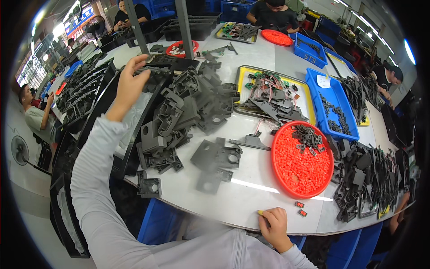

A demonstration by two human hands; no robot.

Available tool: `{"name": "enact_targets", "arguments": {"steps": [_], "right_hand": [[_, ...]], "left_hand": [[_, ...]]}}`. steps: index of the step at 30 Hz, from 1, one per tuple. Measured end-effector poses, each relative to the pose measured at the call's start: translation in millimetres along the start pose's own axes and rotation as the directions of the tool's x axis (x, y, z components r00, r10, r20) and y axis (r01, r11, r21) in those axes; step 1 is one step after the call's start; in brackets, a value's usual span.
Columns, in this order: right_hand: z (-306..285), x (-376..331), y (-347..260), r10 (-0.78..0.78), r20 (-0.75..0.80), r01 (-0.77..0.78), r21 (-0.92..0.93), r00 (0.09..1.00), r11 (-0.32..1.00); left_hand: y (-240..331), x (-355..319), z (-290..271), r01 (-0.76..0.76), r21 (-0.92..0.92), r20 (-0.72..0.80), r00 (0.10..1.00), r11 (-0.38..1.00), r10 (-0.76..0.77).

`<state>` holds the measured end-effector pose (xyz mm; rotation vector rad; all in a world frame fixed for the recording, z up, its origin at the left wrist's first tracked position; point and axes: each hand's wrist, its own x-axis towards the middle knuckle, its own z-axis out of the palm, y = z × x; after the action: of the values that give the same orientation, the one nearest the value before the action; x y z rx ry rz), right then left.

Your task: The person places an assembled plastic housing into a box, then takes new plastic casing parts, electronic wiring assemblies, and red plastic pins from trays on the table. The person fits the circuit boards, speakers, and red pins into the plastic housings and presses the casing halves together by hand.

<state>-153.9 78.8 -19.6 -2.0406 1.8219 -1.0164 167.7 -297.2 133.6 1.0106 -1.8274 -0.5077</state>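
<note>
My left hand (130, 85) is raised over a long black tray (134, 130) lined with clear plastic; its fingers are apart and bent, and I see nothing held in them. To its right lies a heap of black plastic housings (172, 112). Several housings (217, 157) in front of the heap are smeared by motion. My right hand (274, 226) rests at the table's near edge with its fingers curled in. A small yellow bit (260, 212) shows at a fingertip; what the fingers hold, if anything, is hidden. Two small black pieces with red inserts (300, 208) lie just beyond it.
A red round tray (274, 166) holds small red caps and black pieces. Behind it stand a yellow-lined tray (307, 103) with wired parts and a blue bin (354, 132). Black parts (358, 179) pile up at the right. Co-workers (274, 13) sit around the table.
</note>
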Motion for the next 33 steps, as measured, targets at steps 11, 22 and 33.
{"name": "enact_targets", "arguments": {"steps": [11,22,33], "right_hand": [[-8.6,-6.8,3.6,-0.049,-0.036,0.052,0.107,0.998,0.993],[-6.4,-17.1,19.6,-0.021,-0.039,0.025,0.104,0.999,0.994],[-1.6,-12.6,23.6,0.005,-0.170,0.021,0.153,0.985,0.988]], "left_hand": [[225.0,-153.3,55.3,-0.958,0.098,-0.378,-0.286,-0.269,0.881],[177.7,-116.0,91.3,-0.933,0.195,-0.436,-0.358,-0.301,0.826],[42.5,164.7,97.0,-0.669,0.413,0.530,0.728,0.618,0.434]]}}
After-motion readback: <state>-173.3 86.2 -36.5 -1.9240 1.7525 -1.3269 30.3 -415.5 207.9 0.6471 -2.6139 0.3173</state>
